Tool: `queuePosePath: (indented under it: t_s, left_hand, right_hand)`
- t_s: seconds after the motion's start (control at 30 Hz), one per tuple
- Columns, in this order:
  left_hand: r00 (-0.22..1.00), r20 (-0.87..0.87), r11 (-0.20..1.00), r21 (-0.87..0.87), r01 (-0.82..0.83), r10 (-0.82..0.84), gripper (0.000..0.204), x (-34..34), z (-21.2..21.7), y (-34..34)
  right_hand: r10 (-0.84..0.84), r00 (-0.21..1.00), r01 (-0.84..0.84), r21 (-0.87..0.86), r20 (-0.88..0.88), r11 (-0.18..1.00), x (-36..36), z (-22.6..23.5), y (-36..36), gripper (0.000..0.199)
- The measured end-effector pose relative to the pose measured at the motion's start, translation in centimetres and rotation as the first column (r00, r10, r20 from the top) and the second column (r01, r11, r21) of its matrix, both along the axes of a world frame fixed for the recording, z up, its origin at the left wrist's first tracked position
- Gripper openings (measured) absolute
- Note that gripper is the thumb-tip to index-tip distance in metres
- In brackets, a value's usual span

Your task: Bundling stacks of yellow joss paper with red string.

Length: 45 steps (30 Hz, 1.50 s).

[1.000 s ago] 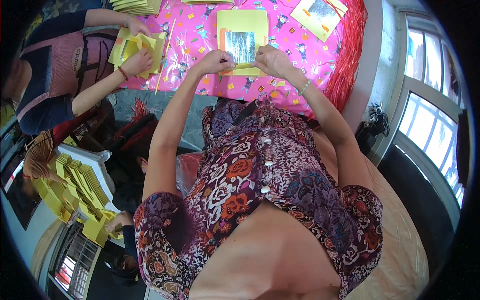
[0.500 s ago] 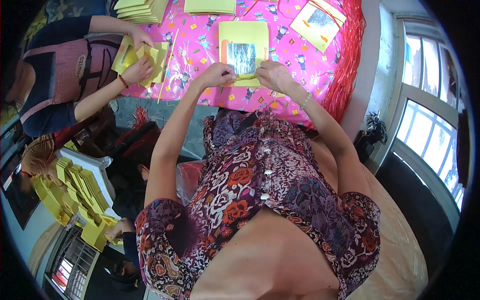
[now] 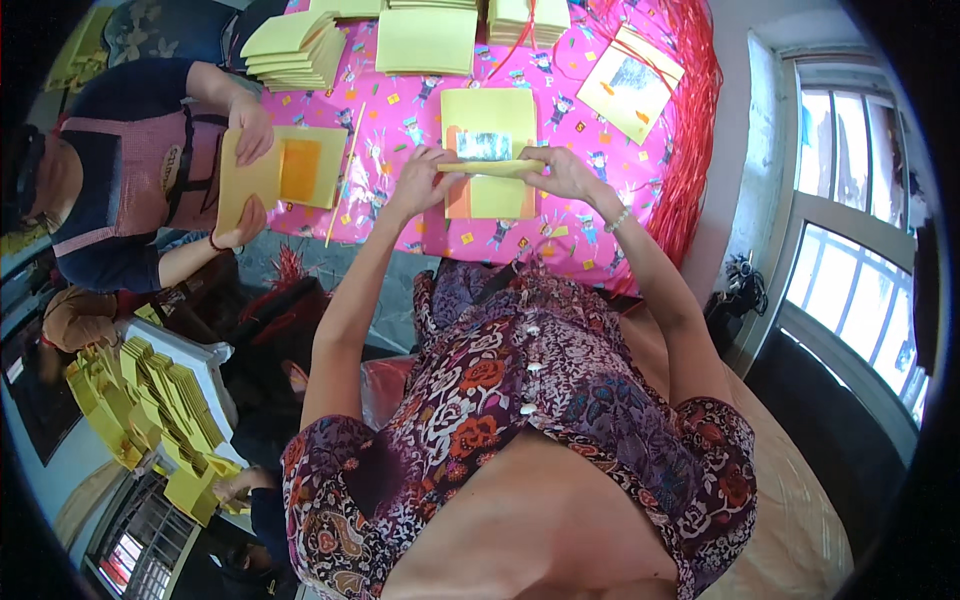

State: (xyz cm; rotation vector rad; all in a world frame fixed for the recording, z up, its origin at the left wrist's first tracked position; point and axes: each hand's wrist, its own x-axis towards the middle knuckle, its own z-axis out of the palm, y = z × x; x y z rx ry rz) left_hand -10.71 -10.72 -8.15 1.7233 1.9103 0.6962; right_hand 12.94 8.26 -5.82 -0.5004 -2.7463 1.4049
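The left hand (image 3: 420, 182) and right hand (image 3: 563, 175) pinch opposite ends of a slim, rolled yellow paper (image 3: 490, 168), level across a yellow sheet (image 3: 490, 108) bearing a shiny silver patch (image 3: 483, 147) and orange edging (image 3: 457, 204). Beneath lies a pink printed tablecloth (image 3: 398, 108).

The left hand (image 3: 422, 182) and right hand (image 3: 564, 174) grip opposite ends of a yellow roll (image 3: 490, 168). A yellow sheet (image 3: 489, 108) lies beneath.

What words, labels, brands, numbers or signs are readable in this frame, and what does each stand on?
Apron at left: lettering on an oval patch; wording not copied here.
Pink tablecloth: small letters or digits within its print; not copied either.
Central yellow sheet: no lettering that I can make out.
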Motion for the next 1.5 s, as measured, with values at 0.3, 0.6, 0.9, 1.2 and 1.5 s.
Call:
queuePosePath:
  t_s: [0.3, 0.6, 0.9, 1.2, 1.5]
  left_hand:
    - [0.975, 0.14, 0.983, 0.038, -0.181, 0.174, 0.03, -1.5, 0.3, 2.4]
    - [0.824, 0.302, 0.874, -0.077, -0.479, 0.479, 0.029, -0.1, 0.8, 4.2]
    - [0.794, 0.279, 0.827, -0.001, -0.562, 0.539, 0.032, -1.2, 2.2, 5.7]
    - [0.747, 0.333, 0.806, -0.08, -0.586, 0.576, 0.031, -1.2, 2.4, 6.3]
    - [0.736, 0.308, 0.78, -0.031, -0.626, 0.603, 0.034, -0.8, 2.2, 6.9]
  right_hand:
    - [-0.272, 0.952, 0.285, 0.084, -0.137, 0.955, -1.1, 0.4, -0.1, 0.032]
    - [-0.574, 0.805, 0.577, -0.029, -0.15, 0.816, -3.0, -1.0, -0.8, 0.025]
    - [-0.642, 0.722, 0.671, 0.035, -0.258, 0.74, -4.9, -0.8, -0.8, 0.033]
    - [-0.649, 0.739, 0.669, 0.08, -0.182, 0.739, -5.0, 0.0, -0.8, 0.032]
    - [-0.673, 0.725, 0.688, 0.108, -0.144, 0.718, -5.3, 0.0, -0.7, 0.031]
